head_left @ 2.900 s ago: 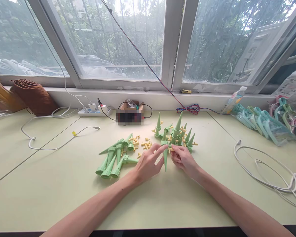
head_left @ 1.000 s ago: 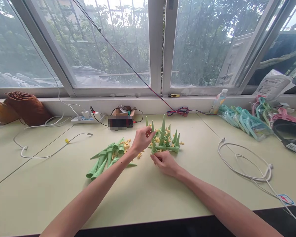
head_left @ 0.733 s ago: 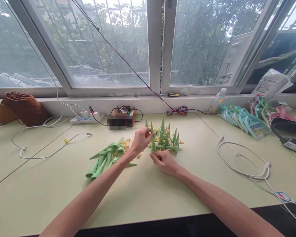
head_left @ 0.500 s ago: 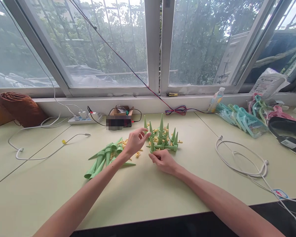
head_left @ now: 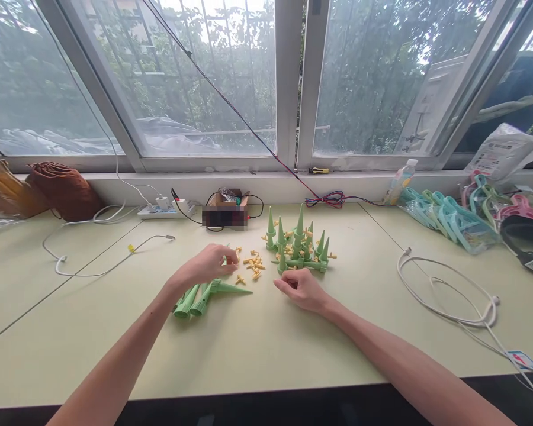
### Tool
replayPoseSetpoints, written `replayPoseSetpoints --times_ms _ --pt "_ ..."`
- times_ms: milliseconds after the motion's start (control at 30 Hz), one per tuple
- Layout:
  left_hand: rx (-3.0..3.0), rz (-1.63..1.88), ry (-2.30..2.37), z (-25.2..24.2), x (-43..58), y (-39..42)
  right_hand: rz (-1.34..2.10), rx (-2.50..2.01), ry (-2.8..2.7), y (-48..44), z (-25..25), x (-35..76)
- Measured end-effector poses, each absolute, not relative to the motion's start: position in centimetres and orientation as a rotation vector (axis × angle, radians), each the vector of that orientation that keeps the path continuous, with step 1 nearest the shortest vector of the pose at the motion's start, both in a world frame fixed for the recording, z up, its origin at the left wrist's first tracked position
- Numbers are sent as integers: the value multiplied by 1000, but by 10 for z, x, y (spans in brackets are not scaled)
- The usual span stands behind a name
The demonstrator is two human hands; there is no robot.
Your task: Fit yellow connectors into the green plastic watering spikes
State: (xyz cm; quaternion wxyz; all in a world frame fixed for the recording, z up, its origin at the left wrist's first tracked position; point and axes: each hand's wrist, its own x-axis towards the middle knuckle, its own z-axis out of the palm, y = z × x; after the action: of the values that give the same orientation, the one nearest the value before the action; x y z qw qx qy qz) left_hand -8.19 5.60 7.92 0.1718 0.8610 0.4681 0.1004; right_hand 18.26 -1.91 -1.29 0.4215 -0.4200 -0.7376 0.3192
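Green cones (head_left: 206, 291) under left hand (head_left: 206, 267) lie well back from table edge (head_left: 266, 391).

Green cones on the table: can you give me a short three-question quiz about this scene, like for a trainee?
1. True or false: the standing cones near the right hand point tips up.
2. The left hand is: A down at the lying cones; B raised high in the air; C out of view.
3. Fill in: the small loose pieces between the two cone groups are ____ in colour.
Key: 1 true; 2 A; 3 yellow.
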Motion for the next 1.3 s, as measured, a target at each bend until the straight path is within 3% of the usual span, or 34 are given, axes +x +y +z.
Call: replayPoseSetpoints --times_ms 500,833,1300 --pt "2568 -71 1222 64 -83 36 811 -1054 -1846 -20 -10 182" --pt "2395 406 1032 87 -59 41 816 -1060 -1852 -21 -8 182" --pt "1783 1190 881 37 -36 50 766 -1136 -1912 -22 -12 182"
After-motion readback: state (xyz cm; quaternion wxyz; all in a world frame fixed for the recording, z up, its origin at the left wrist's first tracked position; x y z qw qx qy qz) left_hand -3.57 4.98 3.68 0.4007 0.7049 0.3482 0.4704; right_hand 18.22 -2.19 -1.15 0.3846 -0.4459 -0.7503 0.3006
